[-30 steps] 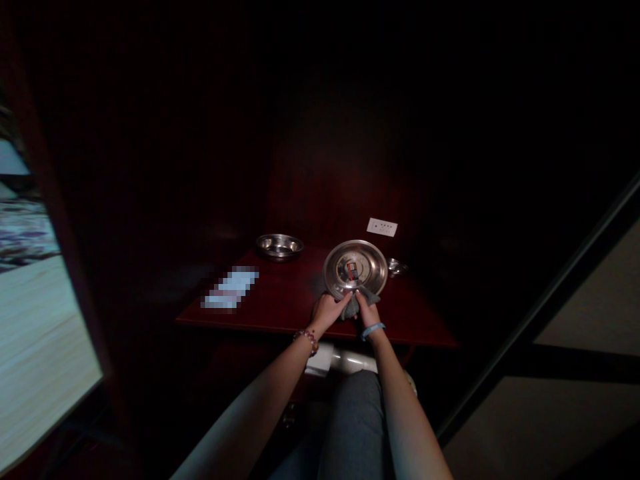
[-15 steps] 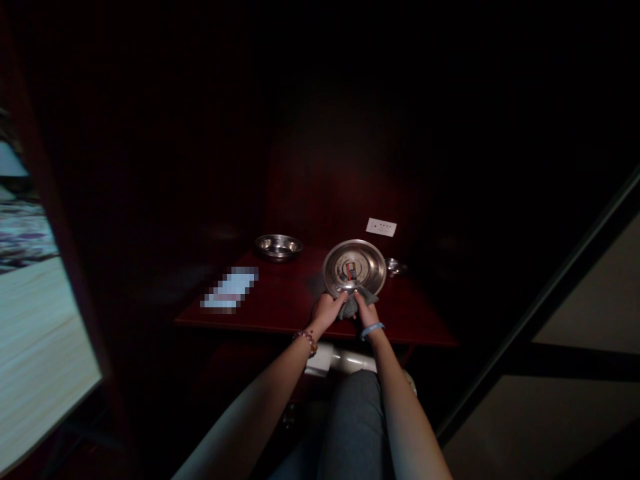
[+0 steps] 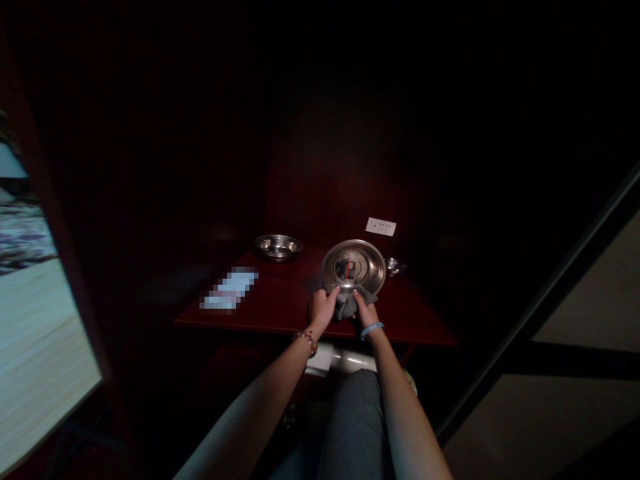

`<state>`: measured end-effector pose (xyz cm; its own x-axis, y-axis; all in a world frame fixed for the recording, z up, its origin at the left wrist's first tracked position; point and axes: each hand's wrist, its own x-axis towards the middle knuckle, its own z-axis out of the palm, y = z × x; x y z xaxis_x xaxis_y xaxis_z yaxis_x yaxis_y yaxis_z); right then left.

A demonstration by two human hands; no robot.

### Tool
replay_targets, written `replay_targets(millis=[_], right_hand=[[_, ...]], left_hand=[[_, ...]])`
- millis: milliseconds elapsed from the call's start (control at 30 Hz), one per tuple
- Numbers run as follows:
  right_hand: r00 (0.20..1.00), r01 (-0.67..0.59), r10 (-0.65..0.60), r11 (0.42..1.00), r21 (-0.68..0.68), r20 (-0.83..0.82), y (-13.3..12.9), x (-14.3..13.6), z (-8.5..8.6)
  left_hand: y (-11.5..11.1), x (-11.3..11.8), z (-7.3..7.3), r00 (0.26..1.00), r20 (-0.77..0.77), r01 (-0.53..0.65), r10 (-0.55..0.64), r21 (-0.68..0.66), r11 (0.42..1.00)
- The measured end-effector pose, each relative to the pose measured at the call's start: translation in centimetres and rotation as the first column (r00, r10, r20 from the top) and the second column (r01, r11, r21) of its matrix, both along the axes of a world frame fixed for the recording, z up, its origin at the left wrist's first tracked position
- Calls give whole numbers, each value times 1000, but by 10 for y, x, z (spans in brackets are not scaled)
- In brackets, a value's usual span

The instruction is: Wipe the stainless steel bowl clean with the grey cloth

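Note:
A round stainless steel basin (image 3: pixel 367 263) with a small dark and red label (image 3: pixel 350 270) is tilted up toward me above the dark red desk. My left hand (image 3: pixel 323 308) grips its near left rim, thumb on top and fingers hidden underneath. At the near right rim, my right hand (image 3: pixel 365 307) is closed on a grey cloth (image 3: pixel 347 307), pressing it against the basin's edge. Behind the basin to the right, a small metal bowl (image 3: pixel 395 267) is partly covered. Another shallow steel basin (image 3: pixel 279 248) sits at the back left of the desk.
The dark red desk (image 3: pixel 280 303) carries a blurred-out pale rectangle (image 3: pixel 230 290) at left. A white socket plate (image 3: pixel 381 227) is on the back wall. Below the desk are a white pipe-like thing (image 3: pixel 353 361) and my knee (image 3: pixel 356 407). A pale wooden surface (image 3: pixel 45 347) stands far left.
My left hand has shifted slightly left along the basin's rim, its thumb now farther from the right thumb. The basin has turned or shifted slightly left. My right hand has barely moved.

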<state>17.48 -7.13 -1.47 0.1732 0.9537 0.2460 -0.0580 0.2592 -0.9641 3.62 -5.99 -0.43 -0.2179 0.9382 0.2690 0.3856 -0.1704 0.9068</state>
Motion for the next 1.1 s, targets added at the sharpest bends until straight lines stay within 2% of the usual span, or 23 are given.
replay_targets(millis=[233, 433, 633, 767, 867, 1100], right_hand=[[1000, -13, 13, 1000, -12, 4, -1, 0, -1], [1000, -25, 25, 1000, 12, -6, 3, 2, -4], [1000, -9, 9, 1000, -1, -7, 6, 4, -5], [1000, -8, 8, 1000, 8, -17, 6, 4, -4], [999, 6, -6, 1000, 15, -43, 5, 3, -3], [997, 1, 0, 1000, 12, -73, 6, 3, -4]], left_hand=[[-7, -3, 5, 997, 1, -77, 78, 80, 994], [-3, -2, 0, 1000, 25, -15, 13, 86, 996], [-2, -1, 1, 999, -31, 9, -8, 33, 999], [-7, 0, 5, 986, -102, 130, -132, -26, 991], [-10, 2, 5, 967, -67, 246, -244, 16, 969], [-2, 6, -3, 947, 48, 310, -318, 126, 942]])
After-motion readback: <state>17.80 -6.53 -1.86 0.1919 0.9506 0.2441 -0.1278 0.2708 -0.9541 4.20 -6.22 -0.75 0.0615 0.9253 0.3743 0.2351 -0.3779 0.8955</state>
